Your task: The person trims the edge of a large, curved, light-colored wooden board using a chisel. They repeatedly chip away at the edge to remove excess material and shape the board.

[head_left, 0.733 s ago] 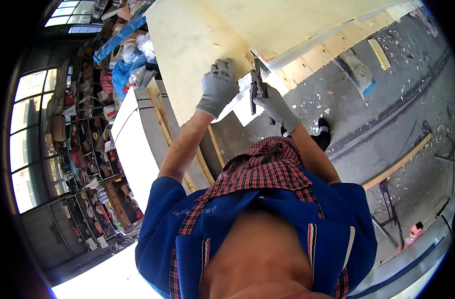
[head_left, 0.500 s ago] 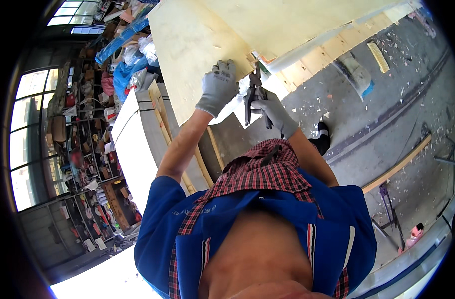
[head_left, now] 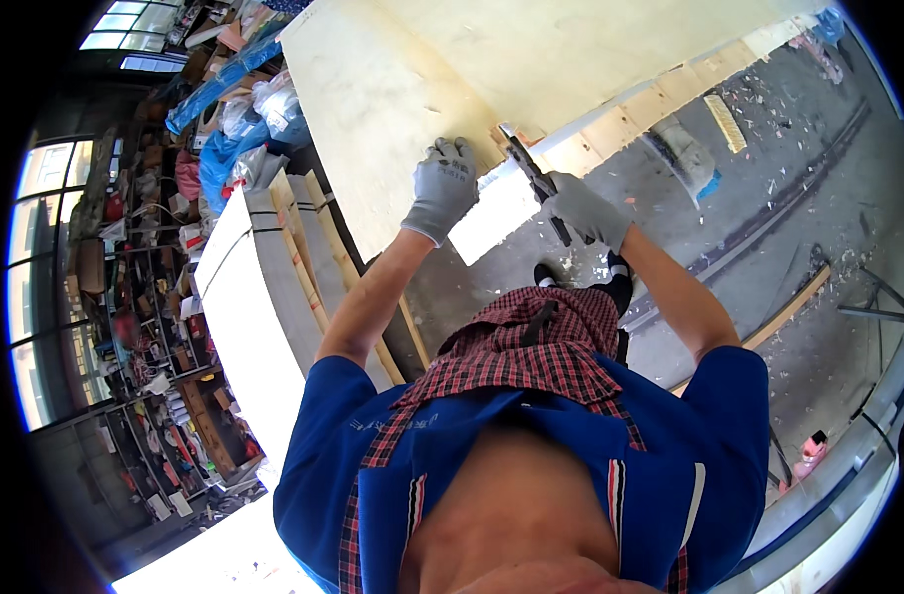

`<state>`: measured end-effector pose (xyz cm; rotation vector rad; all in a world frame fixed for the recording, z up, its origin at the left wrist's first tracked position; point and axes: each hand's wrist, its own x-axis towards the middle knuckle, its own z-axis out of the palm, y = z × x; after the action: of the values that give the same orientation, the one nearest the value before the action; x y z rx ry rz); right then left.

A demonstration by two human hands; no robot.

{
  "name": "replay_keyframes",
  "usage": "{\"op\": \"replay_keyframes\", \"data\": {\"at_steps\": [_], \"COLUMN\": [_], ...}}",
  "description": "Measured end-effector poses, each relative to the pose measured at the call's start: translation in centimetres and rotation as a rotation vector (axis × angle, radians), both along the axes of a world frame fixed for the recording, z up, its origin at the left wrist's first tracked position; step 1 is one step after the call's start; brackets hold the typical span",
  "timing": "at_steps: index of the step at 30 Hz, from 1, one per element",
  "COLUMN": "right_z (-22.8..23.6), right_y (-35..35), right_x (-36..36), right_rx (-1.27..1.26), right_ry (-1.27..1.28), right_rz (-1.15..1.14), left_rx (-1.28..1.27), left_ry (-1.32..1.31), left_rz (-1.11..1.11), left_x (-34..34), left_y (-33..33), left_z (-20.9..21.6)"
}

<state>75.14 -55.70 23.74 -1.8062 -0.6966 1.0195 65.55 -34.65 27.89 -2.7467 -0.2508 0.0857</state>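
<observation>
My left hand (head_left: 446, 191), in a grey glove, lies on the pale yellowish board (head_left: 382, 99) near its close edge. Its fingers are stretched forward, slightly apart, and hold nothing. In my right hand (head_left: 588, 208), also gloved in grey, is a pair of dark pliers (head_left: 527, 163), with the fingers closed round the handles. The pliers slant up and left, and their jaw end is at a broken, splintered spot (head_left: 499, 139) on the board's edge. Whether the jaws grip anything there is too small to tell. A bright white sheet (head_left: 494, 216) shows below the edge.
A light wood strip (head_left: 620, 121) runs along the board's right side. Stacked white panels and wood strips (head_left: 293, 228) stand at left, near blue plastic bags (head_left: 236, 148) and cluttered shelves. Scraps, a yellow slatted piece (head_left: 725, 124) and a long timber (head_left: 788, 305) lie on the floor.
My right hand has moved right and turned outward, so the pliers, upright before, now slant. The left hand keeps its place on the board. My view has shifted slightly.
</observation>
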Motion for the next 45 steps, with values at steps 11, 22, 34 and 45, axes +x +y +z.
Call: {"op": "replay_keyframes", "data": {"at_steps": [11,22,34,45], "right_z": [-2.4,-2.4,-2.7,-10.1], "right_y": [2.8,10.9,15.3,0.0], "right_x": [-2.6,-3.7,-13.9,-14.4], "right_rx": [0.235,0.317,0.223,0.227], "right_ry": [0.931,0.506,0.495,1.204], "right_rz": [-0.245,-0.288,0.376,0.153], "left_rx": [-0.009,-0.014,-0.059,-0.213], "left_ry": [-0.011,0.024,0.045,-0.035], "left_rz": [-0.032,-0.016,-0.046,0.047], "left_x": [0.0,0.5,0.8,0.3], "left_y": [-0.7,-1.3,-1.5,-0.8], "left_z": [2.9,4.7,6.0,-2.1]}}
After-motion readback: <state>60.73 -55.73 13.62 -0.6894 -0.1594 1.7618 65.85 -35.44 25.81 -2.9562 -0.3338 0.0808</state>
